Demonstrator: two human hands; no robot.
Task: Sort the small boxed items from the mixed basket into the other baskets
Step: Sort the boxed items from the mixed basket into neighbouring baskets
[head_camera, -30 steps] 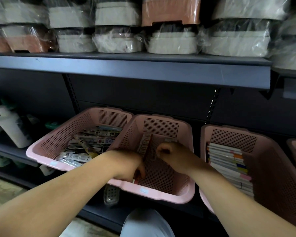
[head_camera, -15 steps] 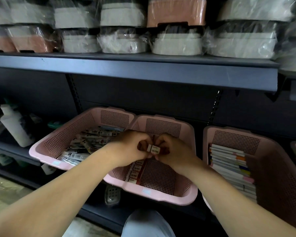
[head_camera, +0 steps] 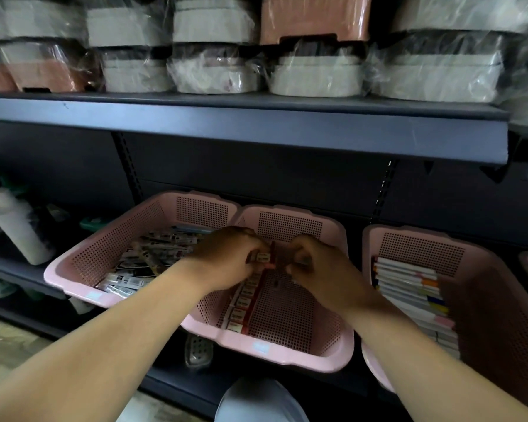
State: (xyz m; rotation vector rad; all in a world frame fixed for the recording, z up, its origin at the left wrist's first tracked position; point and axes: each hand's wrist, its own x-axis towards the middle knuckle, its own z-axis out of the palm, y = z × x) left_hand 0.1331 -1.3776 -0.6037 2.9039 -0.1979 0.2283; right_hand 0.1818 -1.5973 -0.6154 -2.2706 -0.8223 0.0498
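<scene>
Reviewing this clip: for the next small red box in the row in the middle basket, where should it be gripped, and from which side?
Pinch a red box by its long side faces from above. The row stands packed end-up against the left wall of the middle basket, so only the tops are free; the right flank faces bare floor, probably leaving finger room there.

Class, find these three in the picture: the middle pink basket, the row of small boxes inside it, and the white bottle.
middle pink basket (head_camera: 265, 348), head view, front rim.
row of small boxes (head_camera: 241, 303), head view, label face mid-row.
white bottle (head_camera: 19, 229), head view, body.
</scene>
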